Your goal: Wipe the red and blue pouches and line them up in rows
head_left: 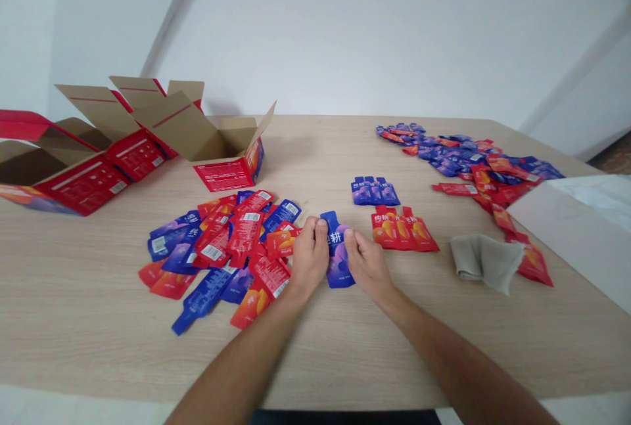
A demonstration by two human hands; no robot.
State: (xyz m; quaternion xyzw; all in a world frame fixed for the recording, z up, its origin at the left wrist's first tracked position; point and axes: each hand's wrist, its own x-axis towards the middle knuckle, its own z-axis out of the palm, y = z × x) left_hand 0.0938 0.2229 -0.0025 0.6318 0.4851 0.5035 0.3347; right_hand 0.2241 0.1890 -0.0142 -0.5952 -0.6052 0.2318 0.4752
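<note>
A blue pouch (338, 255) with white lettering and a purple fruit picture is held upright between my two hands, its narrow spout end pointing away from me. My left hand (310, 254) grips its left edge, thumb on top. On the opposite edge, my right hand (367, 261) pinches it the same way. Just left of my left hand lies a loose heap of red and blue pouches (245, 233). Beyond my right hand, a row of overlapping blue pouches (375, 192) lies behind a row of red pouches (403, 230).
Open red cartons (83, 182) stand at the left, and another open carton (224, 175) sits behind the heap. A folded grey cloth (486, 259) lies right of the red row. More pouches (458, 157) spread along the right side, near a white box-like object (576, 234).
</note>
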